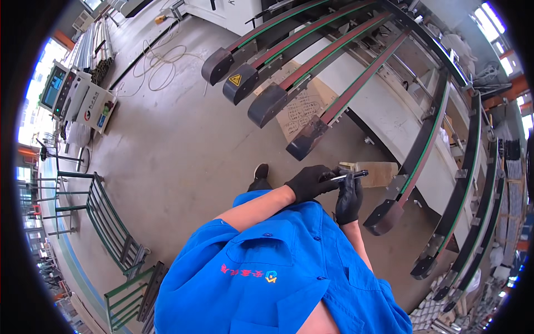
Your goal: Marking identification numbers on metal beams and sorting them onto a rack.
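Both my hands wear black gloves and meet in front of my blue jacket. Between them is a slim pen-like tool, dark with a paler stretch near the left end. My right hand is closed around it from below, fingers bent upward. My left hand is closed too, its fingertips pinching the tool's left end. The tool lies nearly level, tilted slightly up to the right. Its exact kind is too small to make out. Just beyond the hands, a tan box-like piece shows below the conveyor arms.
Dark conveyor arms with green-edged belts reach toward me from the far side and right. Handwritten cardboard lies beneath them. At left stand a control console and a green metal rack. A loose hose coils on the floor.
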Action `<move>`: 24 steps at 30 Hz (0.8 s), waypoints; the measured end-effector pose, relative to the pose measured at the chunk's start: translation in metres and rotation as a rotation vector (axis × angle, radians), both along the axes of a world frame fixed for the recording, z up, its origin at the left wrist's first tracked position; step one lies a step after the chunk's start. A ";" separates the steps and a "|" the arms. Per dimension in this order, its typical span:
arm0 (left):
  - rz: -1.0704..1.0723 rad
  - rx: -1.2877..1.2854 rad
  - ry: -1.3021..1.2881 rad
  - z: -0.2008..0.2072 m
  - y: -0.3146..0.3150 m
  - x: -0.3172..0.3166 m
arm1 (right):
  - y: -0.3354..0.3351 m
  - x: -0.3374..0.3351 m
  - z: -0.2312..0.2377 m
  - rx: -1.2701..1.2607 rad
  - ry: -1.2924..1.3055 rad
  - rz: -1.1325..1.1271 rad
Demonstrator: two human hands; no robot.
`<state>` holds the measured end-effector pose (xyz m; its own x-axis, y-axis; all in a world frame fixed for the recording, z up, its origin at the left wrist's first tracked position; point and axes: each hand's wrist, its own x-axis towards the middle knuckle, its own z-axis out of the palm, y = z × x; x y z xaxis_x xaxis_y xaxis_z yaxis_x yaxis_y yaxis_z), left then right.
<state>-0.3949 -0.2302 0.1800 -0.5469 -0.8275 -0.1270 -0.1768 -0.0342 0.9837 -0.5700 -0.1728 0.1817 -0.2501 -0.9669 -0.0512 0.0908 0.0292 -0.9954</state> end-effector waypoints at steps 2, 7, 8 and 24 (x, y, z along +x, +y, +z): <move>-0.022 -0.040 -0.031 -0.001 -0.009 0.005 | -0.006 0.005 0.002 -0.006 -0.063 -0.012; -0.122 -0.047 -0.028 -0.004 -0.042 0.021 | -0.035 0.021 0.009 -0.024 -0.176 -0.108; -0.170 -0.030 -0.050 -0.005 -0.052 0.026 | -0.043 0.027 0.009 -0.014 -0.259 -0.160; -0.086 -0.069 -0.100 -0.038 -0.279 0.178 | -0.166 0.077 -0.049 0.199 0.130 -0.712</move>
<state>-0.2171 -0.5092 0.1418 -0.6032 -0.7871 -0.1290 -0.2737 0.0524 0.9604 -0.4926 -0.3384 0.1323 -0.8277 -0.5446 -0.1352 0.0370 0.1875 -0.9816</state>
